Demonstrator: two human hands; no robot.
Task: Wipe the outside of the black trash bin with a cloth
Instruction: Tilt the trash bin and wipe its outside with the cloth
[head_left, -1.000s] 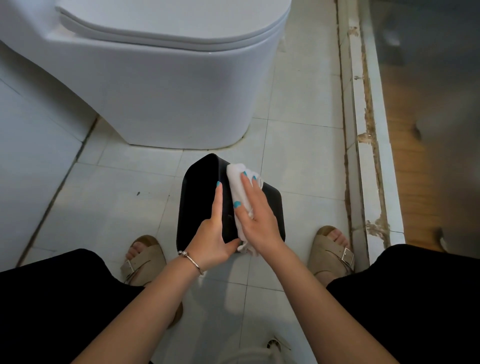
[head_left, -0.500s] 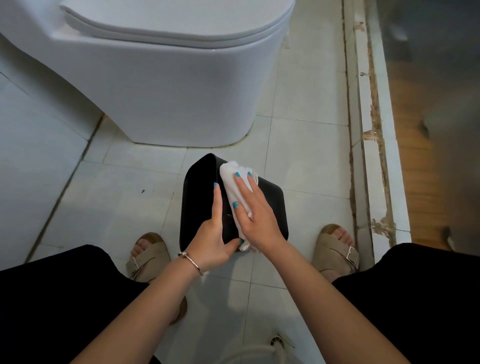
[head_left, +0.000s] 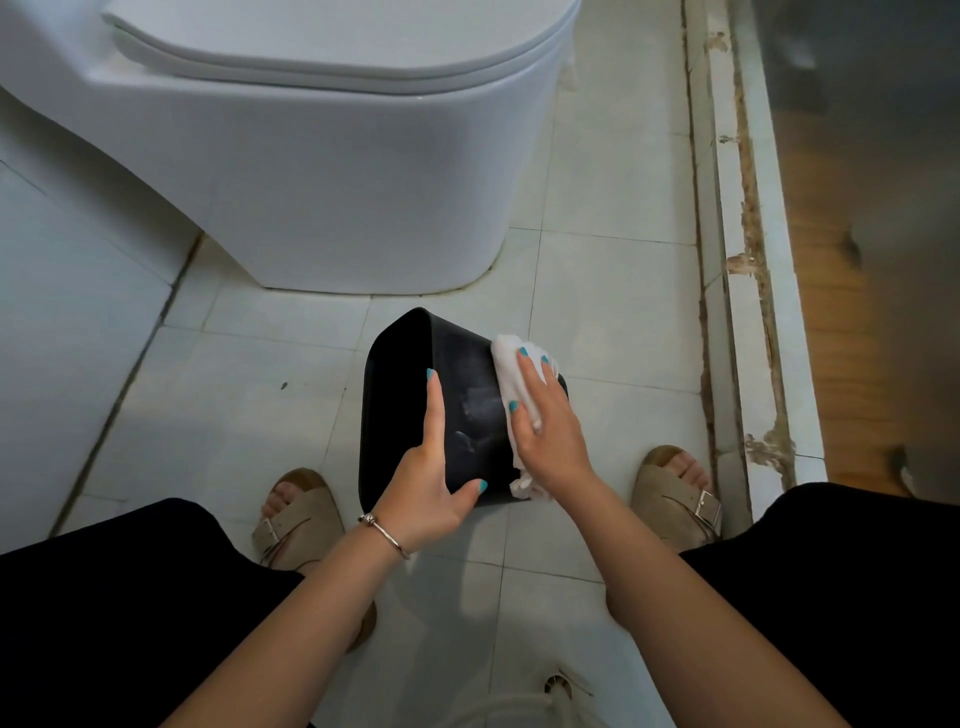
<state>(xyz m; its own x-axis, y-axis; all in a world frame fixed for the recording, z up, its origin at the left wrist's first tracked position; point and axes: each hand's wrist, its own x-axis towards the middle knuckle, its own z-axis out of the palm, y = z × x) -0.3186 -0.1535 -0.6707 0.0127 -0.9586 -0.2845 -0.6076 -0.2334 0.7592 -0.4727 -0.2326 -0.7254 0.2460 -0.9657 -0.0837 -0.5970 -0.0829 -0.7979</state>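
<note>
The black trash bin (head_left: 467, 384) lies tipped over on the tiled floor between my feet, one broad side facing up with damp streaks on it. My left hand (head_left: 423, 483) grips its near left edge, the index finger straight along the side and the thumb hooked over the near end. My right hand (head_left: 545, 426) presses a white cloth (head_left: 506, 358) flat against the bin's upper right edge with straight fingers. Part of the cloth hangs out below my palm.
A white toilet (head_left: 337, 182) stands just beyond the bin. A worn raised threshold (head_left: 748, 260) runs along the right, with wooden floor past it. My sandalled feet (head_left: 296, 514) (head_left: 675, 493) flank the bin. A floor drain (head_left: 558, 686) sits near the bottom edge.
My right hand has slid the cloth from the middle of the bin's upper side to its right edge, leaving damp streaks. The left hand keeps its hold.
</note>
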